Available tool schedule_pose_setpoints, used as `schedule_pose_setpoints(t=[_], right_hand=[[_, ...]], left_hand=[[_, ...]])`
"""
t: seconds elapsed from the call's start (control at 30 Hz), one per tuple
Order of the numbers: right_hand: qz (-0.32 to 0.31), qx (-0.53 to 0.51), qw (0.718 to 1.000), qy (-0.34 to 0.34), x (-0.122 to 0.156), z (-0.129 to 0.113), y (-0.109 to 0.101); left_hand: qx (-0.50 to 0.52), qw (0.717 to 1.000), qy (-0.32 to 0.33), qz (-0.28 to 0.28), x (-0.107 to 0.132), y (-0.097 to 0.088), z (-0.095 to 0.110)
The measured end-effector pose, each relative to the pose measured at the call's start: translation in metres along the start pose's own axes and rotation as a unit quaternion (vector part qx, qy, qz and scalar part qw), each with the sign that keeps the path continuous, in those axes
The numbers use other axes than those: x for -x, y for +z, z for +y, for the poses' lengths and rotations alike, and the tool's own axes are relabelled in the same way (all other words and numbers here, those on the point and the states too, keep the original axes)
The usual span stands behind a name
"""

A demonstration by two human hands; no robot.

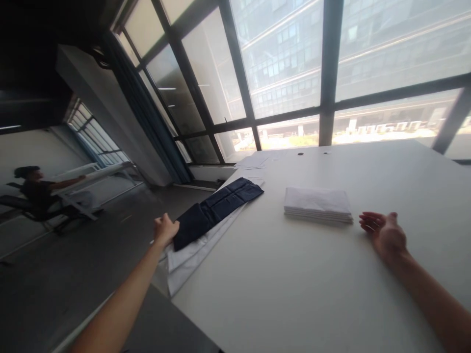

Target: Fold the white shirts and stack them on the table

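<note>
- Head view, looking down across a white table [294, 294]. A stack of folded white cloths [317, 205] lies near its middle and is taken here as the landmark.
- Left of the stack, along the table's edge, a long navy cloth [217, 208] is laid flat on a white cloth [191, 257] that overhangs the edge.
- The left hand [166, 229] is clenched in a fist at the navy cloth's end farthest from the stack — that end appears to be gripped, though the fingertips are hidden.
- Just right of the stack, the right hand [382, 233] is rested on the table with fingers released and loosely curled; nothing is held.
- As a judgement: the grip is best limited to the navy layer alone, so that the white cloth beneath is not dragged off the edge — a second hold nearer the stack would help.
- Far left of the stack, a seated person [35, 189] is seen at another table.
</note>
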State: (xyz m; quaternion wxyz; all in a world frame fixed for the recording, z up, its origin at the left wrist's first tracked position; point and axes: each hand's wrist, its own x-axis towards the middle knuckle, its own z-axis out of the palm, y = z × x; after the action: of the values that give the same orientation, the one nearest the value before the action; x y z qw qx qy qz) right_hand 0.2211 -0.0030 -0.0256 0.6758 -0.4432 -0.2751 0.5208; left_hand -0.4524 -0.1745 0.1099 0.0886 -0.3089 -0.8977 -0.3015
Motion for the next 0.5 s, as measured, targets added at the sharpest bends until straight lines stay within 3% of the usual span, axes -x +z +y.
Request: schedule_pose_setpoints(t=[0.13,0.3,0.4,0.5], right_hand=[[0.003,0.005,1.000,0.009,0.003,-0.003,0.001],[0.008,0.007,1.000,0.002,0.005,-0.003,0.002],[0.008,0.006,1.000,0.010,0.006,-0.005,0.003],[0.005,0.002,1.000,0.019,0.006,-0.008,0.004]], left_hand=[[-0.057,0.995,0.068,-0.046,0.002,0.034,0.028],[-0.028,0.994,0.038,-0.094,0.010,0.072,0.054],[0.020,0.993,0.028,-0.116,0.004,0.065,0.049],[0.067,0.991,0.004,-0.112,-0.006,0.034,0.029]])
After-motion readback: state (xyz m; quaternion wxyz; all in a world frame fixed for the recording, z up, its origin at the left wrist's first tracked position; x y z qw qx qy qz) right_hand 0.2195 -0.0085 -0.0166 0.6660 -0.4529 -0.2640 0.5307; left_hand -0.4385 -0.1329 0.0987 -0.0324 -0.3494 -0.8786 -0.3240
